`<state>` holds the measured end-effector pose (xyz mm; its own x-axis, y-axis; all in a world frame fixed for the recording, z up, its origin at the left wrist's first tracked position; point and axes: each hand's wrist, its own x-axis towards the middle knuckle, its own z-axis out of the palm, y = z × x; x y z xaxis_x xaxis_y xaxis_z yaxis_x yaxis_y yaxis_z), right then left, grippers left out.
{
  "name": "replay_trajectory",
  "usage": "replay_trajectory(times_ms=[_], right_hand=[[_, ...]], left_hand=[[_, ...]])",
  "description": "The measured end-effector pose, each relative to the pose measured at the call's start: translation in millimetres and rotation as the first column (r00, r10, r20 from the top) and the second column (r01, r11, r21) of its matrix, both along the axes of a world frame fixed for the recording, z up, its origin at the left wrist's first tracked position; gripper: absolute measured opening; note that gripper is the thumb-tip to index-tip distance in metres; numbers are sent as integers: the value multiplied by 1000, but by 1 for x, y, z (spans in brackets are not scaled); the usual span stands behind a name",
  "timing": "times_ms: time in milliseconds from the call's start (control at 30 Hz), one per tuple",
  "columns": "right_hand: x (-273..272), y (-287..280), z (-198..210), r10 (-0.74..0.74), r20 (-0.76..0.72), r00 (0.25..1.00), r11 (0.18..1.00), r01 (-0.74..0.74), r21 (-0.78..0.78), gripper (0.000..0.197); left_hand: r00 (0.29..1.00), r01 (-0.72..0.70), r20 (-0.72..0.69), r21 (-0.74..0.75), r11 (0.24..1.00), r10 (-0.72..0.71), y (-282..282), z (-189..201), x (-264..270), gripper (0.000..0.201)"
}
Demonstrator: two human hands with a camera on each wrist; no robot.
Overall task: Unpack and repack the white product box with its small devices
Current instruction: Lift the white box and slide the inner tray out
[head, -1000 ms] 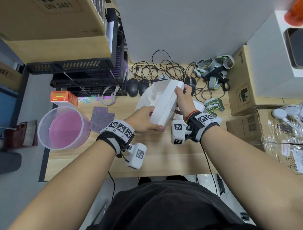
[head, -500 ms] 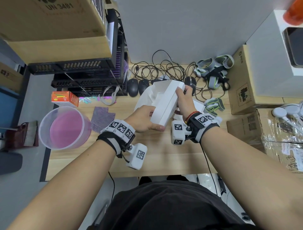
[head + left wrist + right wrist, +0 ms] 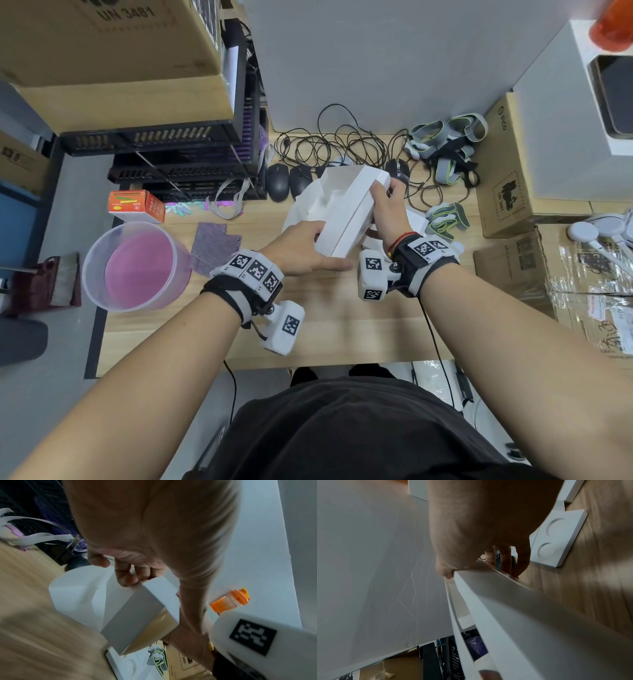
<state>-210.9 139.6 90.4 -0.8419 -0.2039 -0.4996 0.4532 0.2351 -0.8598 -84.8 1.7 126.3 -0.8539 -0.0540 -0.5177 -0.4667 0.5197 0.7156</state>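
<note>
I have the white product box up off the worktop, tilted on edge over the middle of it, held between both hands. My left hand grips the near end, thumb along the underside and fingers curled over the top corner; my right hand pinches the far right edge, thumb on one face and fingers wrapped behind. From the head view the box looks open toward the left, with white inner walls showing, and I can't see any small device inside it.

On the worktop just right of the box lies a white insert tray with two round recesses, both apparently empty from the right wrist view. A pale moulded piece sits under and left of the box; I can't tell what it is.

So my read is that the unpacking is largely done: the insert is out and the shell is in hand. Refilling the tray, seating it back in the box and closing it all seem to remain.
</note>
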Motion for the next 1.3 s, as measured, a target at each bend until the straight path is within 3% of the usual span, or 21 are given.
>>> replay_trajectory(times_ms=[133, 233, 333, 667, 900, 1167, 1300], right_hand=[[0, -1, -1, -3, -2, 1000, 1000, 3, 19, 46], [0, 0, -1, -11, 4, 1000, 999, 11, 30, 45], [0, 1, -2, -17, 14, 1000, 1000, 16, 21, 44], [-3, 0, -5, -42, 2, 999, 998, 42, 48, 47], [-4, 0, -14, -18, 46, 999, 998, 15, 66, 47], [-3, 7, 4, 41, 200, 979, 996, -24, -83, 33], [-3, 15, 6, 161, 278, 947, 957, -81, -278, 48]], left_hand=[[1000, 25, -2, -139, 990, -26, 5, -1, 0, 87], [1000, 32, 4, -173, 984, -31, 8, -2, -1, 76], [999, 16, -26, -155, 988, -20, 7, -4, 0, 60], [996, 11, -82, -137, 991, -23, 8, -1, -2, 54], [996, -22, -92, -67, 998, 16, 9, 3, -2, 62], [996, -51, -73, -38, 998, 48, 4, -2, 1, 56], [997, -35, -74, -20, 999, 33, 1, -3, 2, 60]])
